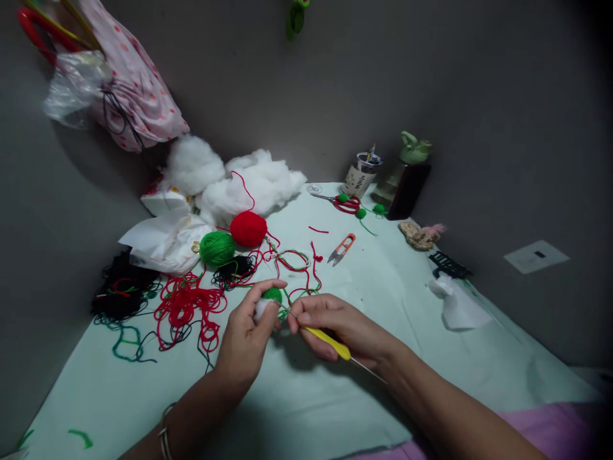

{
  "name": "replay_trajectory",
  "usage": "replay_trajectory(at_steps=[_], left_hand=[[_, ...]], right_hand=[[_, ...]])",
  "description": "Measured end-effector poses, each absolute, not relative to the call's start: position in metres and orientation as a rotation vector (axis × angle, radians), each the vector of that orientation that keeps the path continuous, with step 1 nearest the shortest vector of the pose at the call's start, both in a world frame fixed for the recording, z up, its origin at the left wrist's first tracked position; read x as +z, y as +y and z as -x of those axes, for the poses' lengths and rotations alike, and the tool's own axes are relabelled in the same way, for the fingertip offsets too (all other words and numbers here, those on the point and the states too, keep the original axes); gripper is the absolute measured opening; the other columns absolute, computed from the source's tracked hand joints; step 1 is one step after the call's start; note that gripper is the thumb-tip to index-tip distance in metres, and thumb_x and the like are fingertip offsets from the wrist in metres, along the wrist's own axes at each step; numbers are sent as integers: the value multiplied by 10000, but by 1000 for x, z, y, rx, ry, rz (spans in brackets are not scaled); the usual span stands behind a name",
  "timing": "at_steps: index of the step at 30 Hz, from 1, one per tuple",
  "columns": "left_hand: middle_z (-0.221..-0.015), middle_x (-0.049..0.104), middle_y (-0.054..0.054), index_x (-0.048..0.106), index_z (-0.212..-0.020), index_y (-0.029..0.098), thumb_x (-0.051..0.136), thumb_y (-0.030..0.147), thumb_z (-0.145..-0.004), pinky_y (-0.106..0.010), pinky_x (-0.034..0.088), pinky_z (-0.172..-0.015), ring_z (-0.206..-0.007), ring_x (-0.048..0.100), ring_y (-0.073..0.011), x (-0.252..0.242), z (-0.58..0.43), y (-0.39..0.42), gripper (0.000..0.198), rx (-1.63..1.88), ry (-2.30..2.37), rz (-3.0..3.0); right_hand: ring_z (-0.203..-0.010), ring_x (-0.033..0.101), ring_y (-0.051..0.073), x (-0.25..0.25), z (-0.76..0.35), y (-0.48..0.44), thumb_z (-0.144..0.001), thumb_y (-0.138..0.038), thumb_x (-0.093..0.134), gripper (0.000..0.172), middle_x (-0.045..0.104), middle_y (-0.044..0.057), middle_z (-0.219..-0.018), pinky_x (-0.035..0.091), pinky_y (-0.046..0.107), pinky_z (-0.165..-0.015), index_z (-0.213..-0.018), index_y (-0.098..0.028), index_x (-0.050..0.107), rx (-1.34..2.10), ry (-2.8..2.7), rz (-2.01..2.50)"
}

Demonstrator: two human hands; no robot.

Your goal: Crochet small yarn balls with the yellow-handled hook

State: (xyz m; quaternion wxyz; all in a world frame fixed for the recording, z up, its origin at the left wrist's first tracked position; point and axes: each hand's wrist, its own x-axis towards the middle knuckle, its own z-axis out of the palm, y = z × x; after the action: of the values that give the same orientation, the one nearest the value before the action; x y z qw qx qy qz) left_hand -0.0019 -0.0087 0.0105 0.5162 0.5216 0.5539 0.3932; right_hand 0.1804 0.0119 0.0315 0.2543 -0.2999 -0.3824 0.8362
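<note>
My left hand [245, 338] is closed round a small green crocheted piece [272, 294] with white stuffing showing beneath it. My right hand [335, 329] grips a yellow-handled crochet hook [330, 342], its metal tip pointing at the green piece. Green and red yarn strands [292, 260] run from the piece toward a green yarn ball [216, 248] and a red yarn ball [248, 229] further back on the pale green cloth [383, 300].
Tangled red yarn [186, 306] and black yarn [122, 291] lie at the left. White stuffing [249, 182], white bags [165, 239], orange thread snips [341, 248], red scissors [342, 203], a cup [361, 174], a dark box [407, 188] and crumpled tissue [457, 305] surround the work. A pink bag [129, 83] hangs on the wall.
</note>
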Motion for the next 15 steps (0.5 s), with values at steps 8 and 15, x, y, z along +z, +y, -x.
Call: replay_trajectory(at_steps=[8, 15], left_hand=[[-923, 707, -51, 566, -1295, 178, 479, 393, -970, -344, 490, -767, -768, 639, -206, 7, 3, -8, 399, 1017, 1380, -1370], [-1276, 663, -153, 557, -1310, 165, 418, 367, -1030, -383, 470, -992, -1189, 615, -261, 2, -1, -15, 373, 1144, 1351, -1589]], right_hand=[[-300, 221, 42, 32, -180, 12, -867, -322, 714, 185, 467, -100, -393, 222, 156, -307, -847, -138, 695, 2320, -890, 795], [-322, 127, 33, 33, -182, 13, -925, -250, 642, 141, 409, -118, -391, 202, 143, -320, -878, -127, 693, 2366, -773, 711]])
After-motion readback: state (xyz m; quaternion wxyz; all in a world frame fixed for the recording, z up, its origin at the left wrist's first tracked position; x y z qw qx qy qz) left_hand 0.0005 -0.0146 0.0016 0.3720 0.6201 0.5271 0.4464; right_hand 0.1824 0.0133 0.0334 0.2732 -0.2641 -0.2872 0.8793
